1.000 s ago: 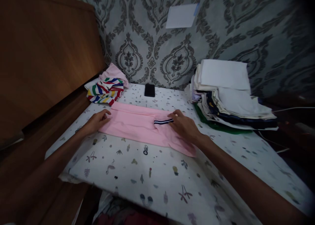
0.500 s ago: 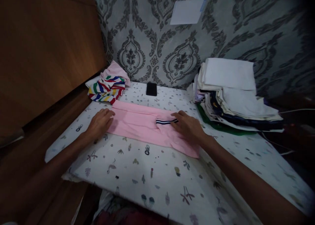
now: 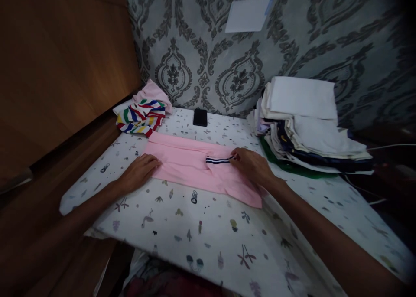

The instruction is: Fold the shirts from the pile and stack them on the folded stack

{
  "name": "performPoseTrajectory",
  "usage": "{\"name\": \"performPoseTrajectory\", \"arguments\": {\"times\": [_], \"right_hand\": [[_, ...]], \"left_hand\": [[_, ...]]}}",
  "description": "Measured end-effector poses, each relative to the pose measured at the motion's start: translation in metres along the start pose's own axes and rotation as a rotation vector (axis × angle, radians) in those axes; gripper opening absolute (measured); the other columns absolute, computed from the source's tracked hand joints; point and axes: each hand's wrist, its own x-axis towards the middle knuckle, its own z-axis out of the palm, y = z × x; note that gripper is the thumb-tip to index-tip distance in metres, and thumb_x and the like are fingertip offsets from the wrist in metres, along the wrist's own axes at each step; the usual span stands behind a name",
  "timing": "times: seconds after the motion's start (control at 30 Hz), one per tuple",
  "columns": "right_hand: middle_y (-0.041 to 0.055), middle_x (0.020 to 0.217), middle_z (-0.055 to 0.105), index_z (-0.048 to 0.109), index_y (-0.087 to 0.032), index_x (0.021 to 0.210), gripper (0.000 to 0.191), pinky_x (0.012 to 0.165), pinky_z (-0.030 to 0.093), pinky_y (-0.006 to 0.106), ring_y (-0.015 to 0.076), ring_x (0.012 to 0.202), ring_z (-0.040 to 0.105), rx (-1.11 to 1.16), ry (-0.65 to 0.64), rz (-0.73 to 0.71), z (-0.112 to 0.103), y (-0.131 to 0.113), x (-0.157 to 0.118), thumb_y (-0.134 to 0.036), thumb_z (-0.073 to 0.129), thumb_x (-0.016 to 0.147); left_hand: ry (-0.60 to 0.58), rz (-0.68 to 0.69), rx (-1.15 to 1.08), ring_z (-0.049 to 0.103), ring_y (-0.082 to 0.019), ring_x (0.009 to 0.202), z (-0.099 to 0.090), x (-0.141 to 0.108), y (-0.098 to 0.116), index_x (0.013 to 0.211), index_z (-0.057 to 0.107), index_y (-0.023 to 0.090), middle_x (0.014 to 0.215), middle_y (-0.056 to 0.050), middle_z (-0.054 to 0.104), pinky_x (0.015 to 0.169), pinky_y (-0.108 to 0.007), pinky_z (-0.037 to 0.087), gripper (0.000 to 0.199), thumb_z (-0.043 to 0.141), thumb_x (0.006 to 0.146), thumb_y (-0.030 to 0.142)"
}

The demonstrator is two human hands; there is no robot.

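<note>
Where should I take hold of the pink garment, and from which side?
Probably pinch the pink garment at both short ends, coming from the near side: it lies flat, longest crosswise, left hand at one end, right hand by the striped trim towards the other.

The garment (image 3: pixel 182 160) is pink with navy-white stripes (image 3: pixel 217 161), the wallpaper (image 3: pixel 201 41) patterned grey

The left forearm (image 3: pixel 97 208) and right forearm (image 3: pixel 318 227) slant forward and inward from the lower corners. The left hand (image 3: pixel 138 173) is palm down, fingers loosely curled; the right hand (image 3: pixel 251 167) (its wrist slightly bent) points inward, thumb near its bent fingers.
</note>
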Motion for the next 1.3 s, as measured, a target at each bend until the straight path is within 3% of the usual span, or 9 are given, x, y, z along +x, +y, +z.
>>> {"name": "performPoseTrajectory", "arguments": {"times": [0.2,0.37,0.5,0.6,0.7,0.8,1.0,1.13,1.3], "right_hand": [[0.0086,0.093,0.072,0.067,-0.018,0.098,0.020,0.061,0.038,0.030,0.0228,0.083,0.065,0.052,0.189,0.088,0.003,0.011,0.001,-0.027,0.050,0.091],[0.0128,0.104,0.070,0.068,-0.017,0.107,0.026,0.060,0.041,0.032,0.0256,0.084,0.064,-0.050,0.190,0.128,0.002,0.009,-0.004,-0.023,0.049,0.090],[0.0167,0.106,0.068,0.068,-0.014,0.111,0.029,0.078,0.051,0.040,0.0289,0.098,0.062,0.015,0.296,-0.289,0.007,-0.030,-0.010,-0.018,0.045,0.095],[0.0151,0.112,0.069,0.070,-0.017,0.108,0.028,0.087,0.053,0.042,0.0266,0.103,0.061,0.156,0.187,-0.735,0.024,-0.071,-0.019,-0.018,0.043,0.099],[0.0150,0.126,0.067,0.068,-0.017,0.117,0.030,0.098,0.051,0.044,0.0256,0.118,0.059,0.243,0.137,-0.904,0.046,-0.095,-0.030,-0.021,0.042,0.102],[0.0159,0.134,0.064,0.064,-0.016,0.128,0.035,0.104,0.048,0.046,0.0254,0.128,0.055,0.300,0.133,-0.870,0.061,-0.097,-0.038,-0.022,0.041,0.103],[0.0119,0.153,0.049,0.055,-0.023,0.141,0.041,0.119,0.031,0.057,0.0260,0.145,0.041,0.220,0.004,-0.806,0.063,-0.092,-0.044,-0.032,0.037,0.105],[0.0102,0.156,0.046,0.052,-0.026,0.143,0.041,0.122,0.024,0.057,0.0246,0.148,0.036,0.198,-0.032,-0.784,0.060,-0.092,-0.047,-0.035,0.037,0.106],[0.0140,0.149,0.053,0.058,-0.022,0.136,0.038,0.119,0.025,0.057,0.0269,0.143,0.041,0.236,-0.023,-0.770,0.055,-0.102,-0.046,-0.035,0.038,0.105]], "left_hand": [[-0.012,0.001,0.025,0.059,-0.024,0.109,0.002,-0.003,-0.004,0.121,0.063,0.018,0.120,-0.012,0.066,0.093,-0.041,0.051,0.030,0.040,0.103,0.020],[-0.047,0.004,0.085,0.057,-0.026,0.118,0.005,-0.006,-0.006,0.132,0.060,0.020,0.131,-0.013,0.063,0.096,-0.044,0.049,0.037,0.040,0.101,0.017],[-0.150,-0.013,0.170,0.054,-0.026,0.127,0.003,-0.002,-0.001,0.138,0.057,0.025,0.142,-0.011,0.058,0.099,-0.043,0.046,0.045,0.037,0.100,0.013],[-0.244,-0.066,0.259,0.050,-0.026,0.134,-0.003,0.004,-0.003,0.142,0.052,0.028,0.149,-0.009,0.053,0.102,-0.044,0.044,0.051,0.037,0.098,0.009],[-0.267,-0.218,0.349,0.046,-0.030,0.139,-0.012,0.011,-0.010,0.144,0.050,0.021,0.152,-0.015,0.050,0.104,-0.049,0.043,0.052,0.040,0.095,0.009],[-0.179,-0.262,0.314,0.044,-0.031,0.141,-0.016,0.013,-0.008,0.145,0.048,0.015,0.152,-0.018,0.049,0.108,-0.051,0.041,0.050,0.037,0.096,0.010],[-0.249,0.052,-0.065,0.039,-0.019,0.147,0.004,0.009,0.006,0.152,0.040,0.029,0.158,-0.005,0.044,0.121,-0.041,0.030,0.047,0.032,0.106,0.039],[-0.281,-0.195,0.003,0.030,-0.024,0.151,0.000,0.003,-0.024,0.154,0.038,0.022,0.163,-0.010,0.036,0.124,-0.049,0.021,0.054,0.027,0.106,0.045],[-0.119,-0.369,-0.068,0.045,-0.026,0.141,-0.016,-0.001,-0.060,0.144,0.049,0.018,0.154,-0.014,0.048,0.116,-0.043,0.037,0.055,0.032,0.103,0.049]]}}
